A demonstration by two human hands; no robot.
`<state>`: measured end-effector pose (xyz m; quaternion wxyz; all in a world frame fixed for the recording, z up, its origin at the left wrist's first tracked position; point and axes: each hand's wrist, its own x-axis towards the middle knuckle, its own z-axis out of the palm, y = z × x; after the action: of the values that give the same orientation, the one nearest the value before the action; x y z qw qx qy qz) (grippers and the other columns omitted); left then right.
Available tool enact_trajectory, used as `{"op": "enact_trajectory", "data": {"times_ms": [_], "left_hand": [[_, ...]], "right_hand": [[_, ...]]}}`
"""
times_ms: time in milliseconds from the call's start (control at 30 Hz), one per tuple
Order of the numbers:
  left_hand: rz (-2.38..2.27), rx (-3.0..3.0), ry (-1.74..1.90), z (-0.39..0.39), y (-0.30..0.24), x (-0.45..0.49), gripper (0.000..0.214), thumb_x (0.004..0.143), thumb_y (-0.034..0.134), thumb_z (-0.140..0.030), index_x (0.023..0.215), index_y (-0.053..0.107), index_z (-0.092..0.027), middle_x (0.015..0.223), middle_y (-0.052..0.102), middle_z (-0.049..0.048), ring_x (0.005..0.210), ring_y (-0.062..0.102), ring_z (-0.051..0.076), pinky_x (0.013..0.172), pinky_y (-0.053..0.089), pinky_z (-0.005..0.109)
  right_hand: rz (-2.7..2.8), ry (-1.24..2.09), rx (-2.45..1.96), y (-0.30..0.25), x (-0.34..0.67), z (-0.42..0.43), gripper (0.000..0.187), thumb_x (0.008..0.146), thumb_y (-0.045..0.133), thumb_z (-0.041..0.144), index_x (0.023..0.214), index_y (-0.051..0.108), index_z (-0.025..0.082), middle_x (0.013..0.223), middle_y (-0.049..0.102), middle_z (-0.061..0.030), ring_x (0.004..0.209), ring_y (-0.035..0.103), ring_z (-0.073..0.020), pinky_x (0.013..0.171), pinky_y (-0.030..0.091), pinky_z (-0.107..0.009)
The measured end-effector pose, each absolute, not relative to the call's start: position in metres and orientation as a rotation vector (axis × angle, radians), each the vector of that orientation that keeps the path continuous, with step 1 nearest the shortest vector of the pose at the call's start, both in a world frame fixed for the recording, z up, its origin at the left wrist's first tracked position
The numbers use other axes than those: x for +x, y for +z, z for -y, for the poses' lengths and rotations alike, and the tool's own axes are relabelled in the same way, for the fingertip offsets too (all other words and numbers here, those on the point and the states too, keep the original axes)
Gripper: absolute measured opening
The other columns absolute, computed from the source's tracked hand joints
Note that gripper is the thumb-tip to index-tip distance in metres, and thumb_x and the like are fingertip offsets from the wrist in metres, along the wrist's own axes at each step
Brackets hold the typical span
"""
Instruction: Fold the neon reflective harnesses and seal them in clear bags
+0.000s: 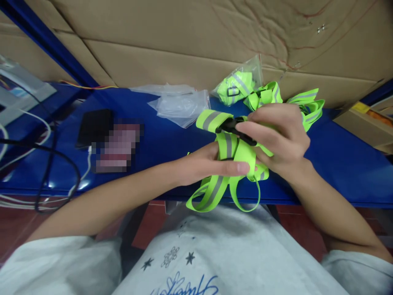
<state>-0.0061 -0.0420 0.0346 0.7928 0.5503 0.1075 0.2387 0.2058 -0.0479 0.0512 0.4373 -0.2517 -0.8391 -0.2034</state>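
Note:
A neon yellow-green reflective strap harness [215, 192] with grey stripes hangs between my hands over the front edge of the blue table [172, 143]. My left hand [208, 164] lies under it with fingers stretched out, the straps draped across them. My right hand [276, 137] is closed on the straps near a black plastic buckle [233, 128], fingers pinching it. Loops of strap dangle down toward my lap.
More loose neon straps [303, 102] and a bagged one [236, 86] lie at the back right. Empty clear plastic bags [181, 104] sit at the back centre. A black flat object [93, 127] and cables [46, 172] are at the left. Cardboard [196, 45] lines the back.

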Motion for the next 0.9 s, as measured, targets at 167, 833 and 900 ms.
{"op": "enact_trajectory", "data": {"times_ms": [167,833,900], "left_hand": [[-0.297,1.089,0.557,0.04,0.034,-0.007,0.048,0.096,0.058,-0.064,0.115,0.076,-0.023,0.115,0.078,0.0072,0.116,0.073,0.029,0.099,0.061,0.04],[-0.619,1.187,0.701,0.04,0.032,-0.006,0.051,0.078,0.086,-0.046,0.119,0.072,-0.019,0.122,0.076,0.0081,0.125,0.068,0.031,0.108,0.056,0.045],[-0.524,1.172,0.64,0.038,0.032,-0.008,0.053,0.077,0.088,-0.041,0.122,0.071,-0.019,0.122,0.077,0.0092,0.121,0.07,0.032,0.104,0.059,0.045]], "right_hand": [[2.383,-0.256,-0.687,0.058,0.218,0.042,0.047,0.094,0.069,0.044,0.14,0.063,0.045,0.153,0.057,0.0031,0.138,0.054,-0.0338,0.119,0.039,-0.056],[1.878,0.614,-1.117,0.063,0.205,0.049,0.031,0.074,0.089,0.044,0.091,0.071,0.024,0.074,0.066,0.0033,0.069,0.066,-0.0171,0.062,0.058,-0.03],[1.817,0.524,-1.113,0.065,0.203,0.052,0.03,0.073,0.09,0.041,0.089,0.07,0.025,0.076,0.066,0.0027,0.067,0.065,-0.0169,0.059,0.057,-0.03]]}}
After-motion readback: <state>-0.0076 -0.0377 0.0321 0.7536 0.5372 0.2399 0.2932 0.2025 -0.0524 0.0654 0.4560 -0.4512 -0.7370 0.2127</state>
